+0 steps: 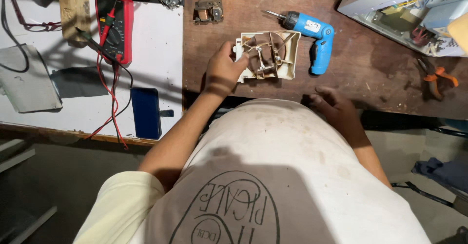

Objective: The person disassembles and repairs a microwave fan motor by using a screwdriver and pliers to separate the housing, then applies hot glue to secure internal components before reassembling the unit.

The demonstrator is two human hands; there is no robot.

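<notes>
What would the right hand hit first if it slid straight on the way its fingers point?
Its fingers point left along the table's near edge, so the right hand would probably meet nothing on the brown table before the person's own body. The white housing and blue screwdriver lie further up, seemingly off that line; depth is unclear.

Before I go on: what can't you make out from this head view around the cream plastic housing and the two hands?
- Left hand on the cream housing: its fingers curl over the left edge, so the grip underneath is hidden.
- Right hand: partly behind the shirt; what it touches is unclear.
- Open appliance case: cut off by the top right edge.
- Small motor part: too small for detail.
</notes>
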